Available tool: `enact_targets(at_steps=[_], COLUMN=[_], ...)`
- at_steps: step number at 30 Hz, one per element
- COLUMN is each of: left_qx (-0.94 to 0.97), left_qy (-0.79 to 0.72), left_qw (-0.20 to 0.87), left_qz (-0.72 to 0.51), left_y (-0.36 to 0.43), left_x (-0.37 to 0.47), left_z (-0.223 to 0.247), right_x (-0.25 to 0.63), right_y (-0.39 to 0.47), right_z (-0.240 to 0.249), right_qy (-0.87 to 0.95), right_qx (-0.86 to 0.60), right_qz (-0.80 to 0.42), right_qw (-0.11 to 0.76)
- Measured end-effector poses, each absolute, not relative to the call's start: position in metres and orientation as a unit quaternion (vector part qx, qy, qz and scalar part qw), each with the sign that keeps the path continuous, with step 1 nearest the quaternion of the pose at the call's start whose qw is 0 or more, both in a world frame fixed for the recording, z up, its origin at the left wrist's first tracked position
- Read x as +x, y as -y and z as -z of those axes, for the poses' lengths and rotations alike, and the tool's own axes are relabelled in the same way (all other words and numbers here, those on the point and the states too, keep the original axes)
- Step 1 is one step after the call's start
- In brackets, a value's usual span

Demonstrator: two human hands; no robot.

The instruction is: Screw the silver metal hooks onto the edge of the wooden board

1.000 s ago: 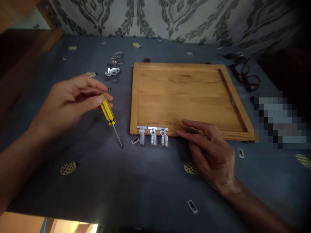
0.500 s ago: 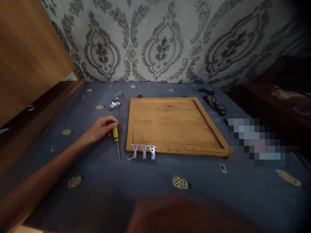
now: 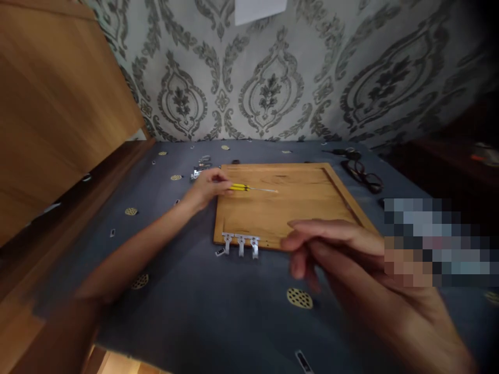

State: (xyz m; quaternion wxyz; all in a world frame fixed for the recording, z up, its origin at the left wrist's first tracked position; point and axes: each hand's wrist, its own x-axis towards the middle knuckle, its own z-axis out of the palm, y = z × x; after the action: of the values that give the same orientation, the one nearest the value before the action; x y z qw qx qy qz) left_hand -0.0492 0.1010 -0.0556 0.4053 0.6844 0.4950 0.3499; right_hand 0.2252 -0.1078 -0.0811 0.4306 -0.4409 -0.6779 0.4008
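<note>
My left hand [image 3: 210,188] pinches the end of a yellow-handled screwdriver [image 3: 239,187] above the left part of a framed wooden panel [image 3: 273,205]. The screwdriver's shaft points right across the panel. In the foreground my right hand [image 3: 346,254] hovers over the panel's near right corner, fingers curled and thumb side close together; whether anything is between its fingertips cannot be made out. Several metal hinges [image 3: 241,244] lie in a row along the panel's near left edge. More metal hardware [image 3: 197,174] lies behind my left hand.
The panel rests on a blue cloth [image 3: 175,322] with pineapple prints. Eyeglasses [image 3: 362,176] and a dark cord lie at the back right, near a blurred-out object [image 3: 440,239]. A wooden cabinet [image 3: 58,104] stands at left, and a patterned curtain [image 3: 268,88] hangs behind.
My left hand has moved right and swung the screwdriver from pointing toward me to pointing right over the panel. My right hand has risen into view. The camera view has shifted slightly.
</note>
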Motion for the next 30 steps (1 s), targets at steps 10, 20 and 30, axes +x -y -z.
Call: enact_targets(at_steps=[10,20,30], left_qx=[0.776,0.723,0.767], left_qy=[-0.518,-0.638,-0.617], left_qw=[0.208,0.052,-0.016], left_qz=[-0.293,-0.261,-0.178], left_y=[-0.107,-0.122,-0.11], left_x=[-0.057,-0.151,-0.141], left_z=[0.05,0.057,0.07], right_x=[0.222,0.238,0.239], right_y=[0.036,0.032,0.032], right_z=[0.055,0.076,0.078], right_qy=[0.703,0.739,0.755], right_qx=[-0.447,-0.45,-0.439], right_qz=[-0.193,-0.089,-0.088], right_qw=[0.519,0.493,0.479])
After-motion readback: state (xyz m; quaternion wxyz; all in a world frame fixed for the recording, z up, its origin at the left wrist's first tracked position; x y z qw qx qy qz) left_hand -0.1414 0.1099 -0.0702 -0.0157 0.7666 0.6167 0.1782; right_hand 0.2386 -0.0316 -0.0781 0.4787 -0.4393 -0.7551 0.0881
